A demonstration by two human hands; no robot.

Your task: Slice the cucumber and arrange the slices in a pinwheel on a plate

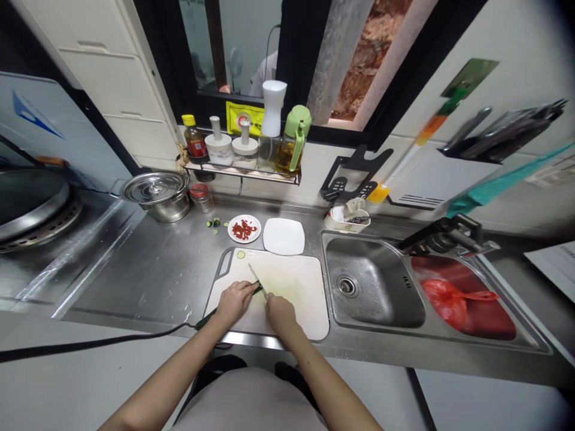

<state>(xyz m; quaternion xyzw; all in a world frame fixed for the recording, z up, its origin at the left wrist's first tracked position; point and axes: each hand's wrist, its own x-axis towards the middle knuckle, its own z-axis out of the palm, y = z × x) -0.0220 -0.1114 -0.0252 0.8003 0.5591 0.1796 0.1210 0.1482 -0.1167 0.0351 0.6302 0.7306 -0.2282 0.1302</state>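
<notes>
My left hand is closed over a dark green cucumber on the white cutting board. One end of the cucumber sticks out past the wrist at the board's left edge; the other shows at the fingertips. In my right hand is a kitchen knife, its blade pointing away from me and touching or close beside the cucumber's right end. The handle is hidden in the fist. A pale round cucumber slice lies near the board's top left corner.
Behind the board stand a plate of chopped red pieces and a white square plate. Green scraps lie left of them. A sink adjoins on the right; a lidded steel pot stands back left. A black cable crosses at left.
</notes>
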